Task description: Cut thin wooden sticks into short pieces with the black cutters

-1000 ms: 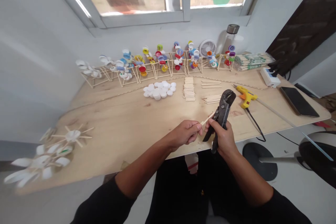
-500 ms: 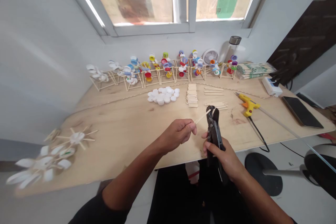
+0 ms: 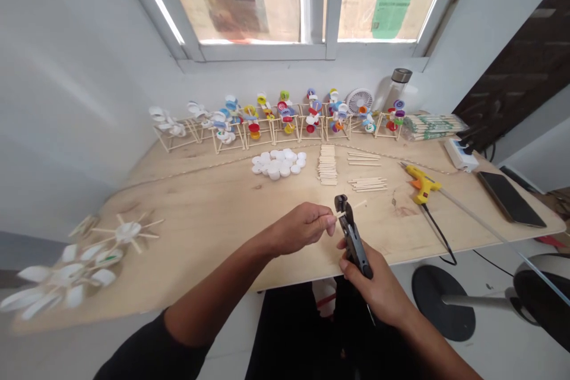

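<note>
My left hand point(image 3: 303, 228) pinches a thin wooden stick point(image 3: 351, 208) between thumb and fingertips, above the plywood tabletop point(image 3: 209, 214). My right hand point(image 3: 374, 288) grips the handles of black steel cutting pliers point(image 3: 351, 238). The pliers' jaws sit around the stick just beyond my left fingertips, and a short end of the stick pokes out past them. Part of the handles is hidden by my right hand. Both hands are held in the air over the table's front edge.
Several bottle-cap and stick models line the back of the table, with white caps point(image 3: 278, 164) and stacks of sticks point(image 3: 327, 164) before them. A yellow glue gun point(image 3: 422, 184), phone point(image 3: 511, 199) and power strip point(image 3: 461, 155) lie right; white cap-and-stick models point(image 3: 80, 267) lie left.
The pliers have tilted and moved left, their jaws now around the stick rather than beside its tip. Both hands have shifted slightly, and the view has tilted up a little.
</note>
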Motion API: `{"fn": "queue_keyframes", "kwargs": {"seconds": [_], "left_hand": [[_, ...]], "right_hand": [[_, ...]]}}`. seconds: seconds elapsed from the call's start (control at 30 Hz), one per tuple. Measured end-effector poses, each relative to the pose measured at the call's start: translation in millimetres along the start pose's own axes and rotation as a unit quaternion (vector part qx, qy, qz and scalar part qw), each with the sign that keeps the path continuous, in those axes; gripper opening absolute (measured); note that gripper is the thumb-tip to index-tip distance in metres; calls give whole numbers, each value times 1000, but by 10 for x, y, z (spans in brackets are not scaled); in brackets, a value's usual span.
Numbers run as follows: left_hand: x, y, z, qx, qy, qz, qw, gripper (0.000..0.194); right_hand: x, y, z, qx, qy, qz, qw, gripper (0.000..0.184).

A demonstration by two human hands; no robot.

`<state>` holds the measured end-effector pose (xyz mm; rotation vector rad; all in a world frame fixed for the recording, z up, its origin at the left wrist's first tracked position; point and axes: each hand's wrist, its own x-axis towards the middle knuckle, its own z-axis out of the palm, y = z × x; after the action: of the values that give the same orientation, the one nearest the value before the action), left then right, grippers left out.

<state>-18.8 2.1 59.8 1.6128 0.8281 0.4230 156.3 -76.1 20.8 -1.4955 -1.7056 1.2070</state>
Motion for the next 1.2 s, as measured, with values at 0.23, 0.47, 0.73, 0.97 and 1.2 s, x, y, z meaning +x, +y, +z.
{"fn": "queue_keyframes", "kwargs": {"seconds": [0.23,0.47,0.73,0.97,1.2], "left_hand": [[-8,-5,-40,25,-28,6,999,29],[-33,33,-66,43,-42,2,998,29],[-47,46,-98,57,-52,-11,997,30],[-54,73,-103,79,-37,11,996,28],[-54,78,-116,117,-11,35,992,27]], "right_hand": [[-17,-37,-3,-120,31,-19,992,18],[-11,1,12,-168,54,-24,984,18],[-37,-1,45,-203,68,-34,976,14],[-17,24,66,-202,75,-32,976,14],[-16,22,80,-206,75,-35,975,11]]}}
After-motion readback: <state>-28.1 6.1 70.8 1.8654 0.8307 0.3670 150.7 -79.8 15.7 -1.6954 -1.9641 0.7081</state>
